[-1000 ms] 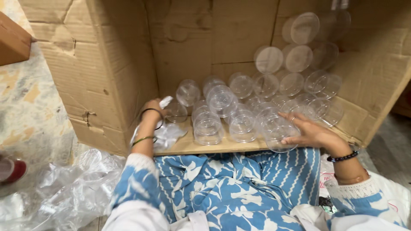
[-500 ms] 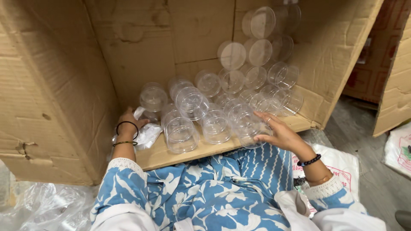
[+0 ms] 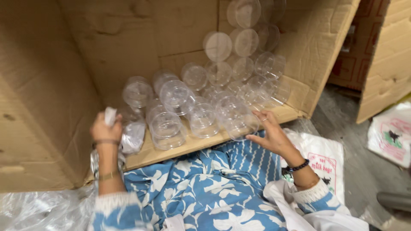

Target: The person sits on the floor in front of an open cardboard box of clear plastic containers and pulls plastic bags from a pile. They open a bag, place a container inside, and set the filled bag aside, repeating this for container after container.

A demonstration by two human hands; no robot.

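Big corrugated cardboard box (image 3: 64, 85) lies on its side, filling the upper frame, so its lower wall serves as a shelf. Clear round plastic containers (image 3: 201, 102) pile loosely mid-frame, smooth and rigid. Right hand (image 3: 269, 134) rests fingers spread on one container (image 3: 237, 124). Left hand (image 3: 105, 128), lower left, grips crinkled plastic wrap (image 3: 130, 137).

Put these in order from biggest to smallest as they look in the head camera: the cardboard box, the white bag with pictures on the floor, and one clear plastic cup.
1. cardboard box, by far the biggest.
2. white bag, partly hidden by the right hand's arm.
3. clear plastic cup, smallest.
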